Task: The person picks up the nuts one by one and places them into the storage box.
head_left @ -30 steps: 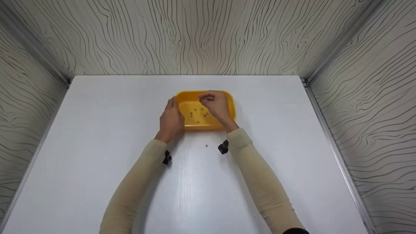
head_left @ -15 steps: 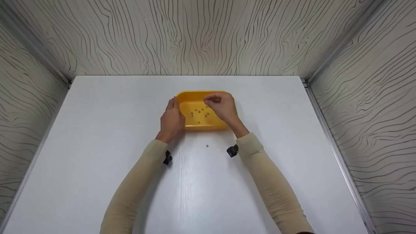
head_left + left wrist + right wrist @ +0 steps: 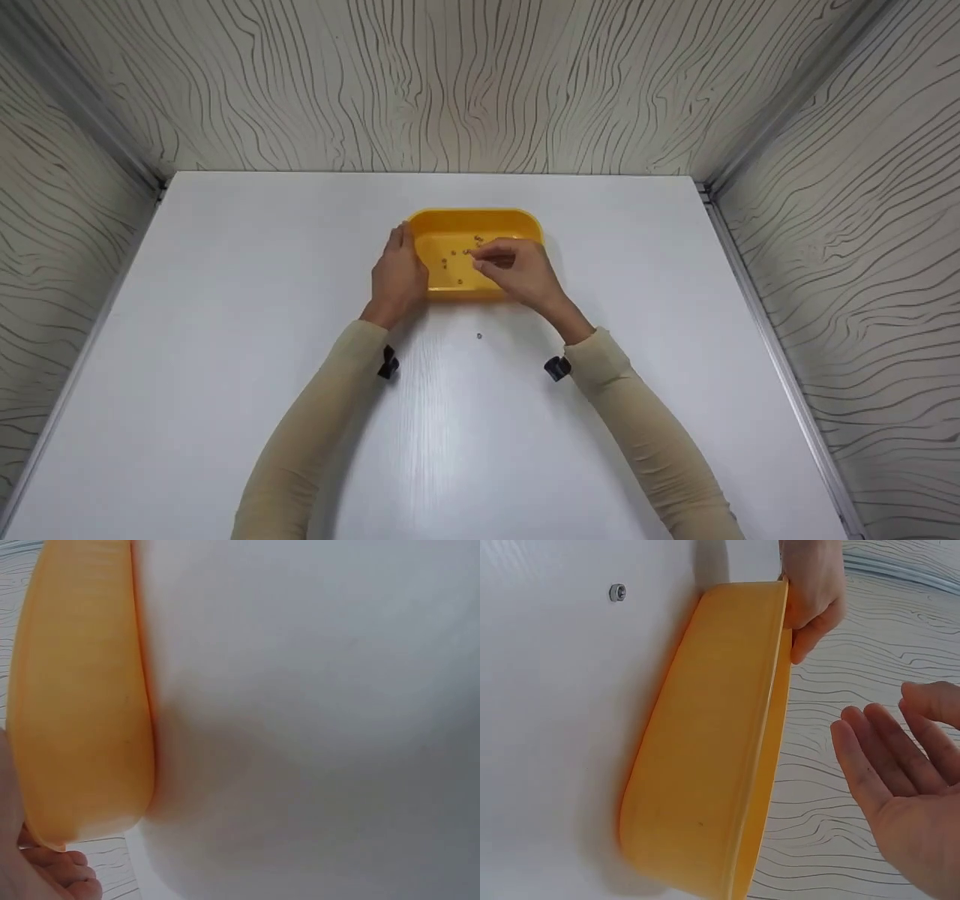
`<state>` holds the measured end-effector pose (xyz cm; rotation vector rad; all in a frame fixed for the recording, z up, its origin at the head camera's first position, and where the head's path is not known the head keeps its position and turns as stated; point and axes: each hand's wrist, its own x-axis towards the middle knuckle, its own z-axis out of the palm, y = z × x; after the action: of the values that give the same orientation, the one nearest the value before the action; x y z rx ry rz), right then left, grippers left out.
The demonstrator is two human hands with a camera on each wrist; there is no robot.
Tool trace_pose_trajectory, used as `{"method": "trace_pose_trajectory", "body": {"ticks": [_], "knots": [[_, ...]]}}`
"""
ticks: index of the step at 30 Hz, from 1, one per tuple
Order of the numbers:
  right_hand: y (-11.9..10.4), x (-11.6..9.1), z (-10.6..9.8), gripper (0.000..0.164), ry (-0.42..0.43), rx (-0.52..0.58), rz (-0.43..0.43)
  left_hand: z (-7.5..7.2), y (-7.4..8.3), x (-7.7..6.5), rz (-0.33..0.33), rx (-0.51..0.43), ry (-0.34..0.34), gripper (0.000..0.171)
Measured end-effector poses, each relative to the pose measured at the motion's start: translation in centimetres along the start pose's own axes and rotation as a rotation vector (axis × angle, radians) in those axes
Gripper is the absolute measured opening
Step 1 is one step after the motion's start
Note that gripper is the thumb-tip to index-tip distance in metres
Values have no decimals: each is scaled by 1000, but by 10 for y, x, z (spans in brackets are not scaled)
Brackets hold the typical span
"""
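Note:
A yellow plastic bin (image 3: 474, 220) stands on the white table, with several small nuts (image 3: 460, 281) scattered over its floor. My left hand (image 3: 397, 277) grips the bin's left end; in the right wrist view, that hand (image 3: 814, 581) is at the rim. Over the right part of the bin is my right hand (image 3: 525, 277), hiding some of its floor. In the right wrist view, the right hand's fingers (image 3: 866, 772) are loosely extended, apart from the thumb, and nothing shows between them. One metal hex nut (image 3: 617, 592) lies on the table in front of the bin.
The white tabletop (image 3: 225, 262) extends around the bin. Wood-patterned panels (image 3: 465, 90) rise behind it and at both sides, with metal frame strips at the corners. A black wrist camera (image 3: 557, 368) sits by the right sleeve cuff.
My right hand has drawn back toward the front and right, and its thumb and fingertips have parted. Nuts now show near the bin's back wall. The left hand stays on the bin.

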<state>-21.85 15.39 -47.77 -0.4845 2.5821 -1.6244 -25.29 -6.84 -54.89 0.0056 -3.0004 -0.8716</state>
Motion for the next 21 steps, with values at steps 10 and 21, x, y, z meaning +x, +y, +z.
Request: {"method": "trace_pose_trajectory", "body": {"ticks": [10,21], "knots": [[6,-29,6,17,-157,-81,-18,1,1,0,-12,-23,-1,66],[27,-45,14,23,-289,-261,-87,0,0,-1,-51,-51,-16,66]]}}
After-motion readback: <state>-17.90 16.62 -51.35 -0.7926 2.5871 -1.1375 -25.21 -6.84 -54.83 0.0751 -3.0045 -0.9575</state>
